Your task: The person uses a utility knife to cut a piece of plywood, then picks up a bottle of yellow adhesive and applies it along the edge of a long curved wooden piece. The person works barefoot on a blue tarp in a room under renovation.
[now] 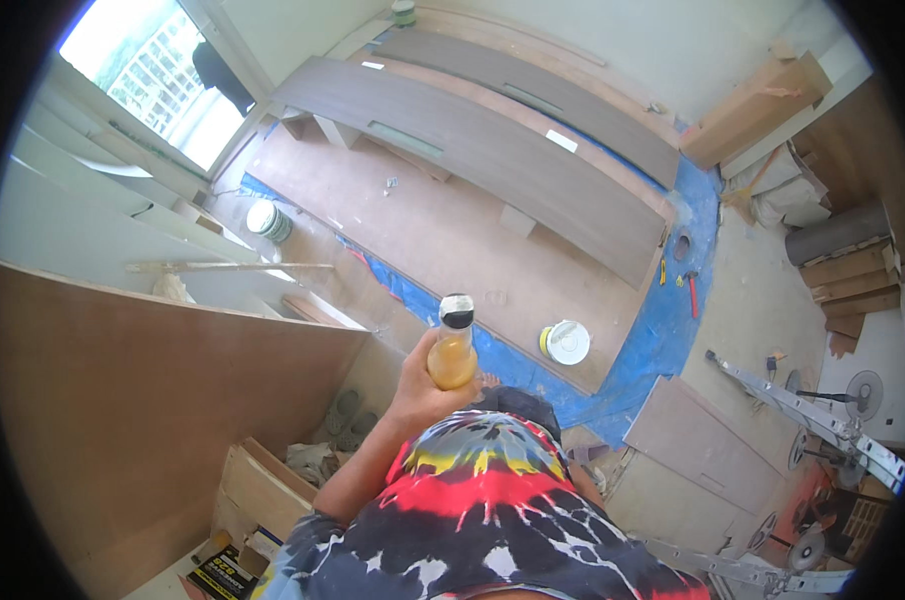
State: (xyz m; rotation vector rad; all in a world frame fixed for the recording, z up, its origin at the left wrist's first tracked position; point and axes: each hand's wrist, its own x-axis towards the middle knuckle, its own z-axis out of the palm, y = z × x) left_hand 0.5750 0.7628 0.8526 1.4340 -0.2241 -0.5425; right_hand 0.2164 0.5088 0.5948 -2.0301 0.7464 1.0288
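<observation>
My left hand [430, 386] is wrapped around a clear bottle [453, 352] in front of my belly. The bottle holds a yellowish-orange liquid and has a dark neck piece with a whitish top. My right hand is out of view; part of that arm shows beside my shirt. Before me a large wooden sheet [437, 217] lies on blue plastic sheeting [647, 352]. A long grey-brown panel [490, 154] rests raised on blocks above it, with a second such panel [535, 90] behind. A white-lidded tub [569, 343] stands on the near part of the sheet.
A red-handled hammer [693, 294] and a yellow tool [662, 271] lie on the plastic at right. An aluminium ladder [805, 412], standing fans [863, 395] and cardboard [760, 105] are farther right. At left are a white bucket [269, 220] and a large wooden board [145, 405].
</observation>
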